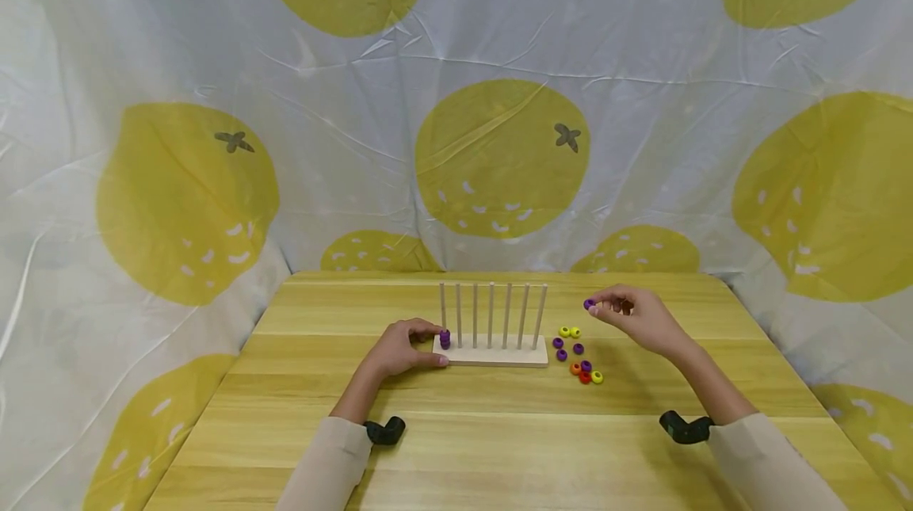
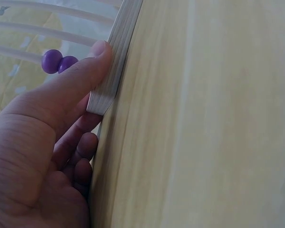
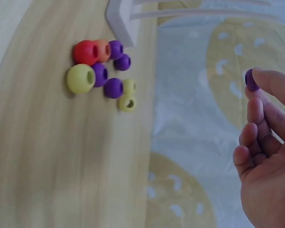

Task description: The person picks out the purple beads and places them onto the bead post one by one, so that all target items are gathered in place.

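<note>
A pale wooden peg rack [image 1: 492, 352] with several upright rods stands on the table. My left hand [image 1: 403, 348] grips its left end, the thumb along the front edge of the base [image 2: 109, 78]. On the leftmost rod sit purple beads [image 1: 445, 339], stacked low; two of them [image 2: 52, 61] show in the left wrist view. To the right of the rack, my right hand [image 1: 638, 319] is raised above the table. It pinches one purple bead [image 3: 251, 80] between thumb and forefinger, while its other fingers curl loosely.
Loose beads lie right of the rack: purple ones [image 1: 561, 355], yellow ones [image 1: 564, 332], an orange one [image 1: 574, 368] and a red one [image 3: 86, 52]. The wooden table [image 1: 499, 455] runs back to a lemon-print cloth [image 1: 642, 139]. Each wrist carries a black camera mount [image 1: 686, 427].
</note>
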A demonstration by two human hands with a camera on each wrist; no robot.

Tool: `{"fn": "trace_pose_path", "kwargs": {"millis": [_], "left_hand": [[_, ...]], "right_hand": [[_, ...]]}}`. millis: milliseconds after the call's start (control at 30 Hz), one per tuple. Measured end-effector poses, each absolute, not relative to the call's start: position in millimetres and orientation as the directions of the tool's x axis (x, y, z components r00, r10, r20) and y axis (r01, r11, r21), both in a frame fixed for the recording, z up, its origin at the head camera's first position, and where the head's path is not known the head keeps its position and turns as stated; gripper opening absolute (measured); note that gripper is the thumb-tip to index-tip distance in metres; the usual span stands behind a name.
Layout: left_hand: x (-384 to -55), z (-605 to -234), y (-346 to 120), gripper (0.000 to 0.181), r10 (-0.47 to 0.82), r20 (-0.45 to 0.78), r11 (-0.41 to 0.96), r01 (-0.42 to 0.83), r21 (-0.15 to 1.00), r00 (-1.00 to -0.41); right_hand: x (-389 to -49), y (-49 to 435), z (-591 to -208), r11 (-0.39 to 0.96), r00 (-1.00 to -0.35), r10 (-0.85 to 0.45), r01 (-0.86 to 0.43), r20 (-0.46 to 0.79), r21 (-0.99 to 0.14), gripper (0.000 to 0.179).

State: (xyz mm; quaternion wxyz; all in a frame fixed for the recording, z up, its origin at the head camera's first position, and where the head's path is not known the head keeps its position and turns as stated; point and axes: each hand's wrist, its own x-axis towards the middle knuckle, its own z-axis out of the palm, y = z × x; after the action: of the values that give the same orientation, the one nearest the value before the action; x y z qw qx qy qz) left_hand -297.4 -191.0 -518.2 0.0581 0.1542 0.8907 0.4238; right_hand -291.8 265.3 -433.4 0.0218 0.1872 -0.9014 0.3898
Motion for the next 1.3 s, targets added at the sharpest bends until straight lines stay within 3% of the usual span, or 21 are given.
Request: {"fn": "trace_pose_path", "kwargs": {"millis": [667, 1300], "left_hand": [[-296, -518, -191, 0.055, 0.321, 0.025, 0.575, 0.216, 0.789, -0.947], [-299, -522, -192, 0.054, 0.333, 0.034, 0.577, 0.231, 0.784, -0.942]], "right_hand": [[-298, 223, -382, 0.612, -0.882, -0.384, -0.465, 0.274, -0.64, 0.028], [-303, 159, -360, 0.526, -0.821, -0.48, -0.552, 0.309, -0.647, 0.026]]}}
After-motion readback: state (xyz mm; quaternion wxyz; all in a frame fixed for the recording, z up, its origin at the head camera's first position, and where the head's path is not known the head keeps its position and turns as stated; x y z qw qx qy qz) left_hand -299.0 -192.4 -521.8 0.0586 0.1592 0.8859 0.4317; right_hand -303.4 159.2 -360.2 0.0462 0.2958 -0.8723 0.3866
